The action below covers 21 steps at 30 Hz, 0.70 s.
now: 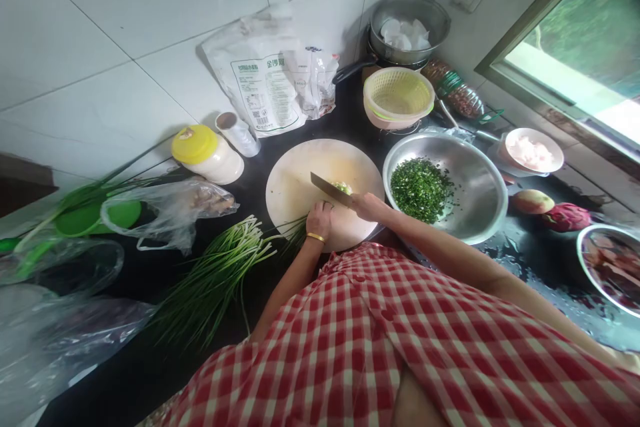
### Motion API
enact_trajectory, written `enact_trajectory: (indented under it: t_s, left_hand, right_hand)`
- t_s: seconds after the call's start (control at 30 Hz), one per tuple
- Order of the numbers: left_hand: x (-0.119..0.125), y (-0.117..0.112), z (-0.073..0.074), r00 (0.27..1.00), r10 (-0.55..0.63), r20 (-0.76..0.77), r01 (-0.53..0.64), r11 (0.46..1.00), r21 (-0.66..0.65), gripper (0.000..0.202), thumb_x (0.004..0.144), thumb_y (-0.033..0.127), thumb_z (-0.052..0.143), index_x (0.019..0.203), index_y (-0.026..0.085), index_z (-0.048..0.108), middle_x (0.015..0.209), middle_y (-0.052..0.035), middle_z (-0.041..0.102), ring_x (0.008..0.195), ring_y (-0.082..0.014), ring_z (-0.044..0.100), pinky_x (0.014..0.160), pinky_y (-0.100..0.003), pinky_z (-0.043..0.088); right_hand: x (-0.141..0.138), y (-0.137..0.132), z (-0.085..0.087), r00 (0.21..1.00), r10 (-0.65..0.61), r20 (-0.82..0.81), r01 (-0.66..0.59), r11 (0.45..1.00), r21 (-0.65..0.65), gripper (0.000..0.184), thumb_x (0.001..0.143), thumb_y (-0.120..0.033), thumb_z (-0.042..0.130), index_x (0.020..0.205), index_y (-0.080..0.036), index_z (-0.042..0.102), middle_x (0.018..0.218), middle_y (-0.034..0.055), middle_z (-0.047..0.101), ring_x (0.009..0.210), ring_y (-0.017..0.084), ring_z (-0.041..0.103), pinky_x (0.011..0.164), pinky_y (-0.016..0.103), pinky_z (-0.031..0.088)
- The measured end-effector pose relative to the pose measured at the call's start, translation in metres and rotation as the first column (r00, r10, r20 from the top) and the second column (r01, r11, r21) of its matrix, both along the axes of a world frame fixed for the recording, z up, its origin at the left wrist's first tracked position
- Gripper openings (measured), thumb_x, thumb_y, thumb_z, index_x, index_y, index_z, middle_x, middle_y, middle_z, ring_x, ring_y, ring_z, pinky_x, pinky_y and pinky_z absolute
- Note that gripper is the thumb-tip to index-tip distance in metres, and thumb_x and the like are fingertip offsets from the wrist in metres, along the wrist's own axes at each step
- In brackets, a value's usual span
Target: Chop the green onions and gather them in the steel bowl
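On the round cutting board point(287, 177), my left hand point(319, 219) is closed around a small bunch of green onions point(296, 230), whose green ends trail off toward the lower left. My right hand point(369, 207) grips a kitchen knife point(330, 189) by its handle, the blade lying just beyond my left fingertips. Chopped pale onion bits point(343, 187) sit along the blade. More whole green onions point(220, 280) lie in a pile on the dark counter, left of the board. To the right stands a metal bowl point(475, 193) with chopped greens point(421, 190) in it.
Behind the board are a yellow-lidded jar point(207, 153), a plastic roll point(238, 133), a flour bag point(265, 80) and a yellow strainer basket point(399, 97). At right are a white bowl point(533, 151), a dragon fruit point(567, 217) and a dish of dark meat point(613, 267). Plastic bags point(170, 210) lie left.
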<state>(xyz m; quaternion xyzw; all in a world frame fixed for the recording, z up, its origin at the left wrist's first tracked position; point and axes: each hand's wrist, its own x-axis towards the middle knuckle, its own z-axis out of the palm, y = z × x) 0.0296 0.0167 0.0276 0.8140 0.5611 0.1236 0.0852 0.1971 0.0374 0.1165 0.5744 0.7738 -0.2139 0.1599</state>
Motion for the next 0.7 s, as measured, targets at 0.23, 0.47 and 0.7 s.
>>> enact_trajectory:
  t_s: [0.23,0.47,0.7]
  left_hand:
    - [0.009,0.015,0.021,0.984,0.169,-0.058,-0.170,0.985,-0.018,0.048,0.082,0.037,0.054,0.123,0.014,0.044,0.113,-0.0158,0.055,0.099,-0.0265,0.053,0.085,-0.039,0.042]
    - [-0.043,-0.031,0.033,0.947,0.254,-0.195,-0.279,0.953,-0.115,0.070,0.073,0.061,0.054,0.121,0.011,0.047,0.116,-0.0204,0.056,0.115,-0.0357,0.044,0.101,-0.061,0.021]
    - [-0.037,-0.053,0.025,0.926,0.322,-0.197,-0.342,0.937,-0.074,0.040,0.082,0.035,0.053,0.112,0.009,0.055,0.102,-0.0191,0.059,0.105,-0.0322,0.050,0.099,-0.055,0.028]
  right_hand:
    - [0.001,-0.025,0.027,0.997,-0.050,0.054,0.043,0.992,0.122,0.031,0.090,-0.016,0.030,0.113,-0.013,0.050,0.090,0.0122,0.068,0.080,0.021,0.064,0.064,0.026,0.041]
    - [-0.029,-0.054,0.032,0.995,0.096,-0.041,-0.095,0.995,0.034,0.026,0.089,-0.016,0.032,0.109,-0.013,0.049,0.088,0.0124,0.067,0.082,0.022,0.065,0.066,0.028,0.043]
    - [-0.052,-0.060,0.009,0.990,0.133,-0.034,-0.135,0.990,-0.041,0.024,0.088,-0.016,0.037,0.108,-0.013,0.049,0.090,0.0132,0.067,0.088,0.023,0.064,0.068,0.028,0.045]
